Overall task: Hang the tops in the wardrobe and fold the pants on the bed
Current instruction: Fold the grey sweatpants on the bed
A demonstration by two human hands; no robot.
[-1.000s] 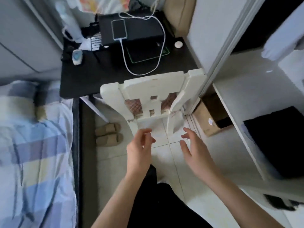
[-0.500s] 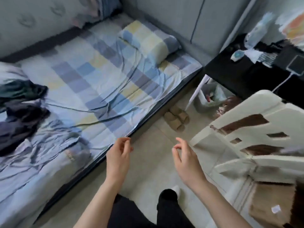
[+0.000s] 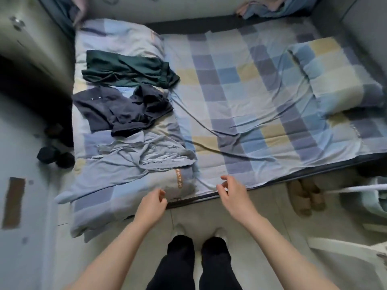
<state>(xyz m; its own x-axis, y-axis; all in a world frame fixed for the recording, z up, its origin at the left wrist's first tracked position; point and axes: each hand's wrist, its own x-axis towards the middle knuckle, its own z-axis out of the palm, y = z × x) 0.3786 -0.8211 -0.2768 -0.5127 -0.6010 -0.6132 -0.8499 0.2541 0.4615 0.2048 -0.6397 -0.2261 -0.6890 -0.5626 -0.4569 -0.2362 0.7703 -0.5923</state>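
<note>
Person stood at the near edge of the bed (image 3: 240,97), both arms reaching forward over the floor. Left hand (image 3: 151,203) sat at about 6 o'clock in the view, fingers loosely curled, holding nothing, just short of the mattress edge. Right hand (image 3: 232,190) was just to its 3 o'clock side, fingers relaxed and slightly apart, also empty — hovering over the bed's front edge.

Clothes lay in a loose column on the bed's left part, around 10 o'clock from the hands. Dark green garment (image 3: 127,70) was farthest, crumpled flat. Navy garment (image 3: 121,109) lay just nearer, overlapping the green one's edge. Grey-blue garment (image 3: 134,160) was nearest, rumpled, its lower end trailing toward the bed's near-left corner — cannot tell which are tops and which pants.

Checked pillow (image 3: 339,76) was at 2 o'clock. Brown slippers (image 3: 306,195) sat on the floor at 3 o'clock of the right hand.
</note>
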